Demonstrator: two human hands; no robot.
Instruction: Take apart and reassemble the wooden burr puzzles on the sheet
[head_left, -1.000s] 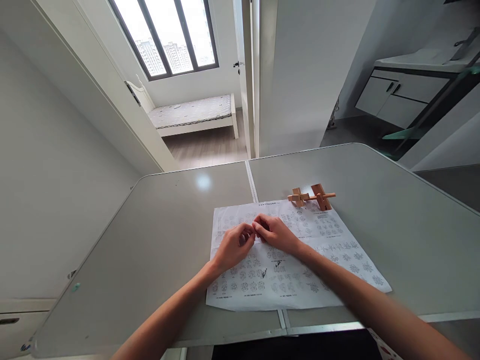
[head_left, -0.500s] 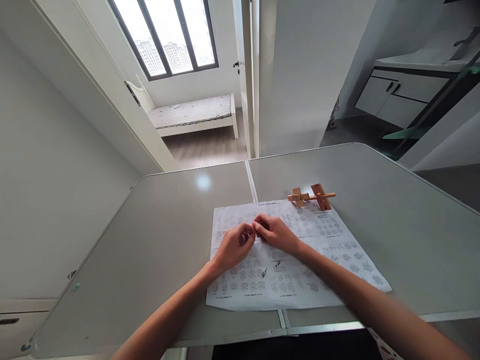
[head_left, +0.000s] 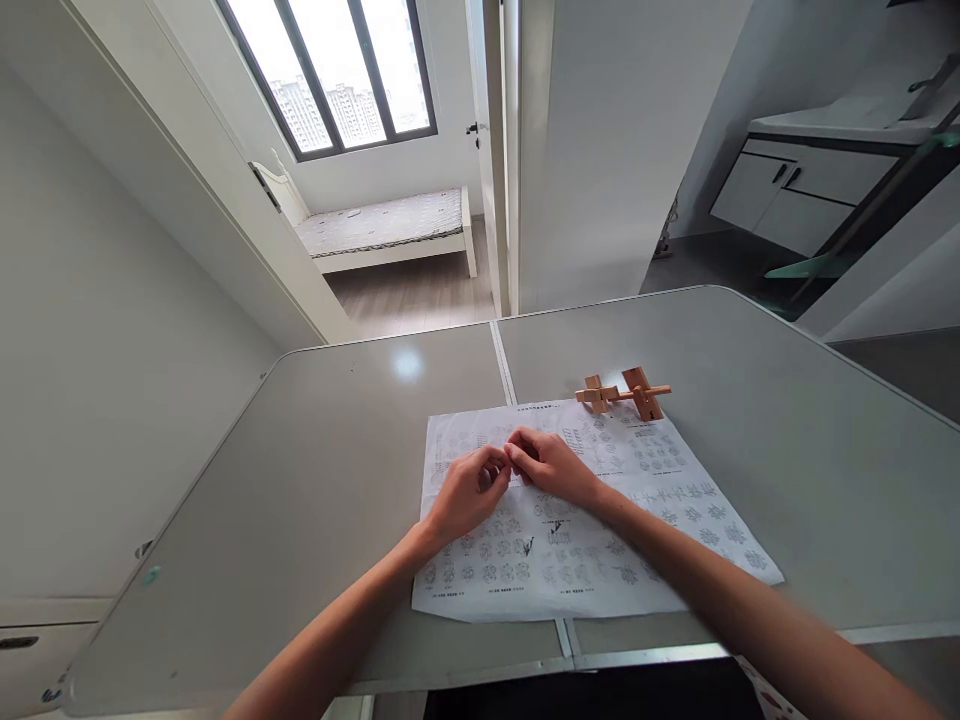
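Both of my hands rest on a large white instruction sheet (head_left: 487,600) printed with several rows of small line diagrams. My left hand (head_left: 469,490) has its fingers loosely curled in, and nothing shows in it. My right hand (head_left: 553,465) is curled the same way, its fingertips meeting those of the left hand over the upper middle of the paper. Beyond my right hand, a small wooden airplane model (head_left: 641,393) made of interlocking pieces lies at the sheet's top right edge, apart from both hands.
The grey table (head_left: 337,450) has a metal seam down its middle and a metal rim. Behind it stand a white door (head_left: 487,150) and a bed (head_left: 390,225) below a window (head_left: 337,70). A cabinet (head_left: 799,190) with a sink top is at the far right.
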